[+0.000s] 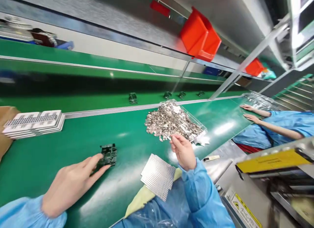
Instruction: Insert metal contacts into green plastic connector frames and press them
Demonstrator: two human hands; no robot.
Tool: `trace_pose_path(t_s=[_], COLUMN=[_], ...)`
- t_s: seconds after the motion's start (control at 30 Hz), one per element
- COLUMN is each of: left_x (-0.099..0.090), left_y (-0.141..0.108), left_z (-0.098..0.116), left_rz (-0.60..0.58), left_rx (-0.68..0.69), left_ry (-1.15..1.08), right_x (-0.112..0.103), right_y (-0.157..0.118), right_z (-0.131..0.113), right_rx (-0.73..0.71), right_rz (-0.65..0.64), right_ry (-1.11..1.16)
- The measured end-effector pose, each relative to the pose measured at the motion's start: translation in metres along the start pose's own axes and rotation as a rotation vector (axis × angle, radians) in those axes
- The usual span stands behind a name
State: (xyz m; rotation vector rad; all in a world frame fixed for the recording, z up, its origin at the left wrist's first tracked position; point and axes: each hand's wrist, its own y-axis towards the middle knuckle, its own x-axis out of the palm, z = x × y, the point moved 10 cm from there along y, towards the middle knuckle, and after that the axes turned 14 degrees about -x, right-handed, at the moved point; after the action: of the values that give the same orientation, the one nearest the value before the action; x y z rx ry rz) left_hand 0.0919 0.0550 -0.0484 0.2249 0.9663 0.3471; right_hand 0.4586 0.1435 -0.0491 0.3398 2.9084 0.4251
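A small green circuit board is pinched at its left and lower edges by my left hand, just over the green work surface. My right hand is closed in a pinch at the near edge of a heap of small shiny metal pieces. One small metal piece seems to be between its fingertips, partly hidden. The heap spills out of a clear plastic tray. Between my hands, near the bench's front edge, lies a ridged silver sheet partly over yellow material.
Stacked white panels lie at the left beside a cardboard box. Several boards, one a green circuit board, stand along the back ledge. A red bin hangs overhead. Another person's hands rest on the bench at right.
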Motion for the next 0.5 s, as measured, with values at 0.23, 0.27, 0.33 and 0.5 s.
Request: trace_pose_path(t_s=[0.23, 0.27, 0.33, 0.5], left_x=[0.019, 0.026, 0.039, 0.058], left_y=[-0.001, 0.004, 0.014, 0.023], left_z=[-0.042, -0.043, -0.041, -0.026], left_rz=[-0.071, -0.127, -0.222, -0.396], left_rx=[-0.139, -0.126, -0.093, -0.113], left_ry=[0.053, 0.055, 0.052, -0.126], right_x=[0.045, 0.048, 0.052, 0.053], right_y=[-0.028, -0.03, -0.034, -0.053], right_z=[-0.011, -0.012, -0.015, -0.026], right_rx=[0.157, 0.168, 0.181, 0.107], right_rz=[-0.11, -0.119, -0.131, -0.169], right_ry=[0.516, 0.518, 0.501, 0.387])
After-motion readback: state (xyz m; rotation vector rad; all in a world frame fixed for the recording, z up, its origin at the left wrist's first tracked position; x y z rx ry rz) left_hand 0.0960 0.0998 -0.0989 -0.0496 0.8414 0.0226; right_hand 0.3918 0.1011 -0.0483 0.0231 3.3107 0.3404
